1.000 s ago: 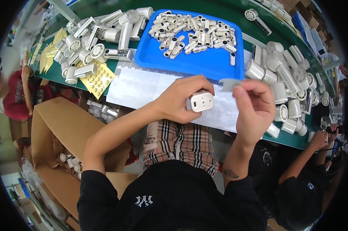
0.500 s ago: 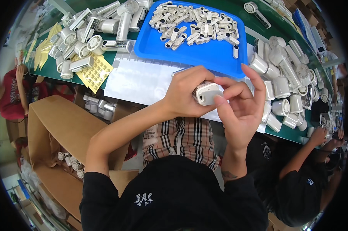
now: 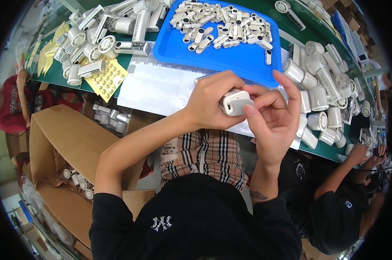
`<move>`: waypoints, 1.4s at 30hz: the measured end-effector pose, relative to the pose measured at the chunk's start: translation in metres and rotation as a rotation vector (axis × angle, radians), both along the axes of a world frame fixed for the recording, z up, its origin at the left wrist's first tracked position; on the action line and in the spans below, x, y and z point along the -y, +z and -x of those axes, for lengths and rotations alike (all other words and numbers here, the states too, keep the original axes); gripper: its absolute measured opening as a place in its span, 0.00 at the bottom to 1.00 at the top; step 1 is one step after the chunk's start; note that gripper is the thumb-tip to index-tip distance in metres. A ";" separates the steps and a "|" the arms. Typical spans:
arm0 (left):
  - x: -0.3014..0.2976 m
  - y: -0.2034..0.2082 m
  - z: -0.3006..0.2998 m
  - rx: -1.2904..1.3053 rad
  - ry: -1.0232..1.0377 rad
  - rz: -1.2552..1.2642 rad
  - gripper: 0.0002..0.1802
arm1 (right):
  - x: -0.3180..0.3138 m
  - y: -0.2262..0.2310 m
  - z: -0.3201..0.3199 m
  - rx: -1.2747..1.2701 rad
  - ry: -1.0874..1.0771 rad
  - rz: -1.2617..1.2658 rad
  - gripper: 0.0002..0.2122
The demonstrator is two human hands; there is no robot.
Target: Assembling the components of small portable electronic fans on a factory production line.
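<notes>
Over the table's near edge, my left hand (image 3: 212,102) is wrapped round a white fan handle (image 3: 229,100), its rounded end with a small dark slot turned toward me. Most of the handle is hidden inside the fist. Against that end lies a thin grey oval piece (image 3: 239,107), pinched at its right edge by the thumb and a finger of my right hand (image 3: 274,115). The other right fingers are raised and curled. Whether the grey piece is fixed to the handle I cannot tell.
Beyond my hands, a blue tray (image 3: 230,60) holds many small white parts with dark dots. White handheld fans are heaped at left (image 3: 92,47) and right (image 3: 319,86). Yellow sticker sheets (image 3: 107,80) lie at left. A cardboard box (image 3: 70,134) stands lower left; co-workers sit on both sides.
Both hands keep nearly the same hold, with the handle and grey piece shifted very slightly right. The surroundings look the same apart from a small shift of the view.
</notes>
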State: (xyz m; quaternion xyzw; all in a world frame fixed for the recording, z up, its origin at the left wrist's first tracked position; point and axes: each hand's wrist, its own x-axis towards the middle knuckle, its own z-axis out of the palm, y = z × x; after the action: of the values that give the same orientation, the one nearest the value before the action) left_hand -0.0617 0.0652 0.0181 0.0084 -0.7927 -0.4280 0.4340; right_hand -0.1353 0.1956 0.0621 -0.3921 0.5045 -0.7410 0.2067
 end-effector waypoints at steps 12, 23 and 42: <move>0.002 -0.001 0.000 -0.003 0.007 0.009 0.18 | 0.003 -0.001 0.001 -0.024 -0.004 -0.002 0.31; 0.002 -0.001 0.000 0.011 0.001 0.011 0.18 | 0.004 -0.002 0.001 -0.050 -0.002 0.008 0.31; 0.004 -0.001 0.000 0.014 -0.007 0.015 0.19 | 0.003 0.003 0.004 0.053 0.048 0.004 0.32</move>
State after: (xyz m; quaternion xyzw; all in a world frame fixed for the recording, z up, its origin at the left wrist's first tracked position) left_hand -0.0616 0.0608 0.0172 0.0053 -0.7991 -0.4234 0.4268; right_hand -0.1397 0.1929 0.0647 -0.3848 0.4878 -0.7468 0.2371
